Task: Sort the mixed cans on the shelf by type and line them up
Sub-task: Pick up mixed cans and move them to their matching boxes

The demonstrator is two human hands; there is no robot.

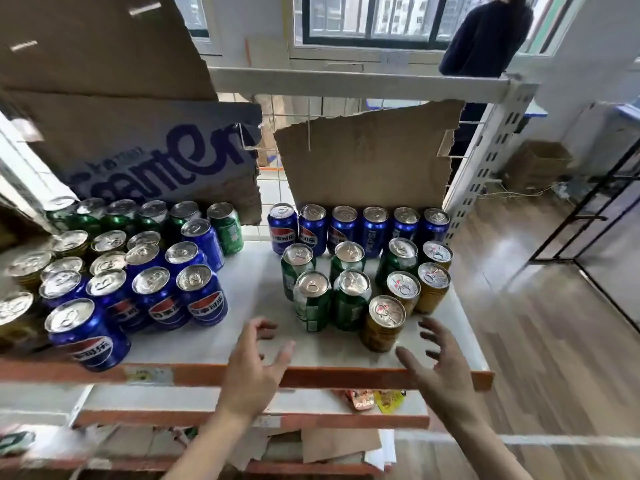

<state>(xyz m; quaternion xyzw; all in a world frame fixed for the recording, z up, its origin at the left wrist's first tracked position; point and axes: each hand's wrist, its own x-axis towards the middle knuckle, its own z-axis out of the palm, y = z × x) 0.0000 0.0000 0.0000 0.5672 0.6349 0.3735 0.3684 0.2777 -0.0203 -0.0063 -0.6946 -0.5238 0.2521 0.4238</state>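
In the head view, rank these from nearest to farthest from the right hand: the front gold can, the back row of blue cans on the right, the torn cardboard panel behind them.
From the right hand:
1. Front gold can, just left of the fingertips, near the shelf edge.
2. Back row of blue cans, deeper on the shelf.
3. Torn cardboard panel, upright behind that row.

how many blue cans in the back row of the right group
6 blue cans stand side by side below the torn cardboard. None looks hidden.
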